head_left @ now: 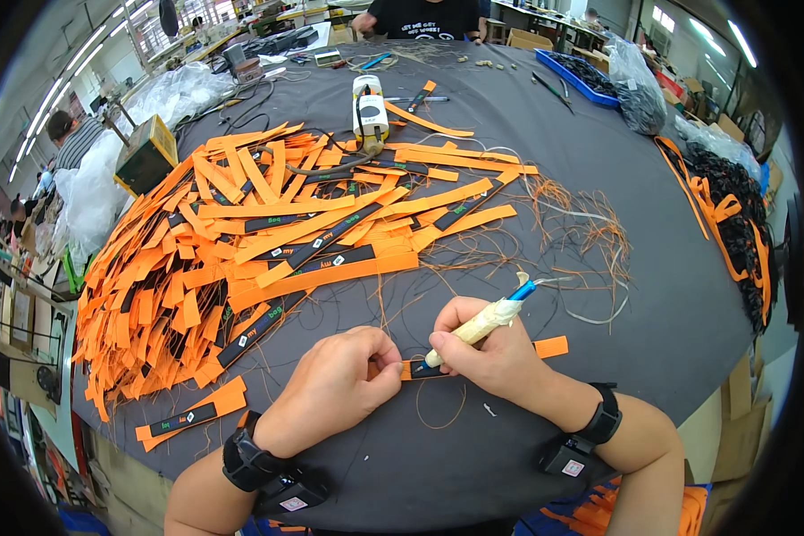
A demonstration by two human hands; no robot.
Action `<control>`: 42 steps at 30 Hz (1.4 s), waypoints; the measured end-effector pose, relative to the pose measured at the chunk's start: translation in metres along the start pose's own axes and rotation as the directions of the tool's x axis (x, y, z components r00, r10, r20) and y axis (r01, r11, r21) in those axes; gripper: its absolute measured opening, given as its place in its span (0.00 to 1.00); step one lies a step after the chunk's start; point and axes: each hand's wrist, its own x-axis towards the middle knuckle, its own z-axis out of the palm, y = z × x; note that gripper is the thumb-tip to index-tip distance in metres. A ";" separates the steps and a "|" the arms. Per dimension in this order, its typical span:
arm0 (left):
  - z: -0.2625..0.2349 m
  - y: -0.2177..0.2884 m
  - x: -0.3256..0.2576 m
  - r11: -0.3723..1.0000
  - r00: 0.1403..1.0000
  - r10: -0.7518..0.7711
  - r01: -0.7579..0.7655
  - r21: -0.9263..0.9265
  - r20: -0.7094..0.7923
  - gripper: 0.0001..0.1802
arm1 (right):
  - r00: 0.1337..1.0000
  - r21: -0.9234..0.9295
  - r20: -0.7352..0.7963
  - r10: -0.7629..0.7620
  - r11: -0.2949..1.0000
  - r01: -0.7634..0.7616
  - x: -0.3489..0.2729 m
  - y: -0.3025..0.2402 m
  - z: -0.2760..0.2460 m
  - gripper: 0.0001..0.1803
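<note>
In my right hand [496, 357] is a pen-shaped tool [475, 330], wrapped in cream tape with a blue back end. Its dark tip comes down at the black label of an orange webbing strap [552, 347] lying flat in front of me. My left hand [335, 384] pinches that strap between thumb and fingertips, just left of the tip. The fingers hide the strap's left part, and my right hand covers much of its right part. A loop of orange thread [444, 424] hangs below the strap. Left of my left hand lies a separate labelled strap [192, 418].
A large heap of orange straps with black labels [205, 277] spreads over the dark cloth-covered table [670, 295]. Loose threads [590, 228] tangle at its right. Behind stand a white device [369, 112] and a blue tray [576, 79]. A person [424, 18] is at the far edge.
</note>
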 end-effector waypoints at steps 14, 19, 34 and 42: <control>0.000 -0.001 0.000 1.000 1.000 0.000 0.000 -0.026 -0.009 0.07 | 1.000 -0.009 -0.007 0.000 1.000 0.000 0.000 0.001 0.000 0.06; -0.006 -0.015 0.006 0.982 0.985 -0.027 -0.006 -0.188 -0.172 0.04 | 1.000 0.040 -0.006 0.011 0.999 -0.011 0.001 0.002 0.000 0.07; -0.001 -0.003 -0.003 0.905 0.975 0.217 -0.217 0.367 0.043 0.10 | 0.983 0.195 -0.183 -0.019 0.979 0.055 0.002 -0.011 -0.016 0.08; 0.012 -0.004 -0.005 0.920 0.948 0.306 -0.272 0.282 -0.083 0.05 | 0.987 0.075 -0.158 -0.019 0.997 0.031 -0.009 -0.052 -0.021 0.08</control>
